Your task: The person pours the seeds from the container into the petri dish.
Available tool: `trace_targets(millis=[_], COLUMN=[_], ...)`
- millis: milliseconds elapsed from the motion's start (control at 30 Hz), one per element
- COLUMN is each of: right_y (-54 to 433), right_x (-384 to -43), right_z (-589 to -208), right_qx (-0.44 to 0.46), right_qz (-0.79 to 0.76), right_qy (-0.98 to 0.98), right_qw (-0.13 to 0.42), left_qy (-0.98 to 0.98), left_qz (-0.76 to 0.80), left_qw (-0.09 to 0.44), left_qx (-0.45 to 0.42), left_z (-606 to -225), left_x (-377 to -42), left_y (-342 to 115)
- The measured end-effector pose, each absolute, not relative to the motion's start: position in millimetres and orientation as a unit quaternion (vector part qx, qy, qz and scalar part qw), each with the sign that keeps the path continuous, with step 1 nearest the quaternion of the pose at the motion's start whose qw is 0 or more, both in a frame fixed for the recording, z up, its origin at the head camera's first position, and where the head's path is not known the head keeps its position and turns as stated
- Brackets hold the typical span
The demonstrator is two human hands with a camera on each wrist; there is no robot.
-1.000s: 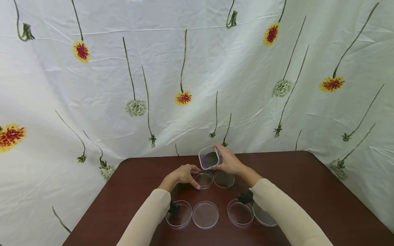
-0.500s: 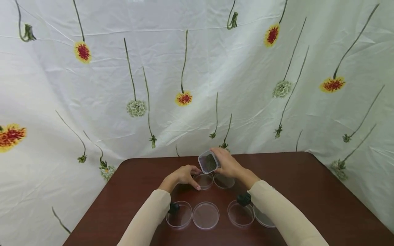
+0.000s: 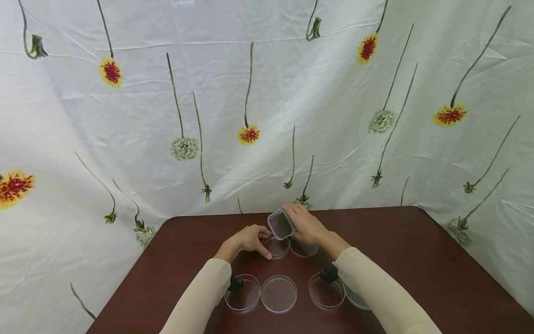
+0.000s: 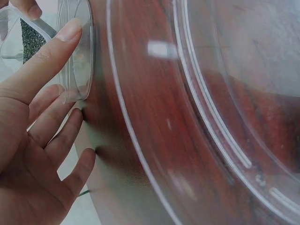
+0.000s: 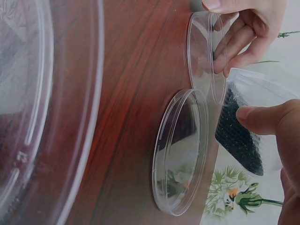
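Observation:
My right hand point(image 3: 308, 226) grips a clear square plastic tub point(image 3: 281, 225) by its side, above the back dishes. The tub leans to the left, and dark fine grains point(image 5: 240, 133) lie slanted inside it in the right wrist view. Below the tub stands a clear petri dish point(image 3: 277, 250). My left hand point(image 3: 249, 239) holds that dish at its left side, thumb at the near rim and fingers at the far side. To its right stands another clear petri dish point(image 5: 180, 154), partly behind my right hand in the head view. Whether any grains are falling I cannot tell.
Nearer the front of the dark red table point(image 3: 183, 269) lie several more round clear dishes, among them a left dish point(image 3: 246, 294), a middle dish point(image 3: 279, 294) and a right dish point(image 3: 327, 293). My right sleeve covers part of another. A flowered white cloth point(image 3: 267, 93) hangs behind.
My right hand has lowered the tub toward the dish held by my left hand and tipped it further. My left hand has stayed where it was.

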State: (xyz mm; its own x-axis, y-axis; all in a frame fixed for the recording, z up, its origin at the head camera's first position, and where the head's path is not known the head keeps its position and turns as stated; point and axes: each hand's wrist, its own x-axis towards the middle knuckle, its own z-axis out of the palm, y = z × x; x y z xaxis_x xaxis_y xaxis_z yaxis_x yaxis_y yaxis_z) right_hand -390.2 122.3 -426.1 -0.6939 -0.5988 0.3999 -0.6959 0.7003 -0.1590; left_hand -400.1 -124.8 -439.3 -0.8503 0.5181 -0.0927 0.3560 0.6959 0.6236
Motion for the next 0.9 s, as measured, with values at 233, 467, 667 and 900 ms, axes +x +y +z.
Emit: trace_targets(millis=[233, 467, 667, 900], right_y=[119.0, 118.1, 115.9, 114.8], right_x=[-390.7, -388.4, -387.0, -387.9], right_z=[-425.9, -424.7, -424.6, -424.5], right_qx=[0.356, 0.361, 0.373, 0.369], right_qz=[0.126, 0.104, 0.084, 0.069], right_qy=[-0.911, -0.911, -0.908, -0.912], right_qw=[0.163, 0.173, 0.173, 0.167], left_qy=[0.915, 0.913, 0.912, 0.915], left_qz=[0.304, 0.309, 0.318, 0.312], left_qw=[0.118, 0.118, 0.125, 0.127], left_qx=[0.239, 0.237, 0.225, 0.223], left_z=[-440.3, -441.6, -441.4, -442.3], left_x=[-399.1, -398.8, -398.9, -400.3], left_y=[-124.8, -123.2, -122.3, -122.4])
